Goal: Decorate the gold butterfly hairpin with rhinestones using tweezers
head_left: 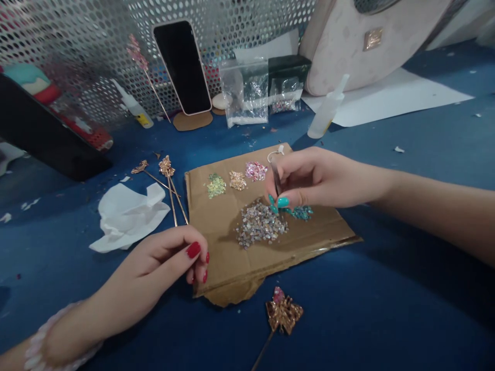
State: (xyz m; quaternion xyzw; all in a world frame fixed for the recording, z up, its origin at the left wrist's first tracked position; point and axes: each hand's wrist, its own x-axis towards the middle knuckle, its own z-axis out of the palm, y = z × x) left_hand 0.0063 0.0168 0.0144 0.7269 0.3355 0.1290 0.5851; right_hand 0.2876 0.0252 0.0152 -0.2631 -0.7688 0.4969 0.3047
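Note:
My right hand [305, 178] grips a pair of tweezers [276, 178], tips down at the right side of a pile of greyish iridescent shell chips [260, 224]. Smaller heaps of green chips [216, 186], peach chips [237, 180], pink chips [256, 171] and teal chips [302, 213] lie around it on a cardboard sheet [220, 257]. My left hand [166, 270] rests at the cardboard's left edge, fingers curled, with nothing visible in them. In front lies a gold-coloured hairpin [284, 313] with a leaf-like filigree head and a pink piece at its top.
More gold hairpins [167, 167] and a crumpled white tissue [129, 214] lie left of the cardboard. Behind stand a phone [181, 67], glue bottles [327, 111] [135, 108], plastic bags [247, 95] and a pale handbag [348, 46]. A black slab-like object [46, 129] leans at left.

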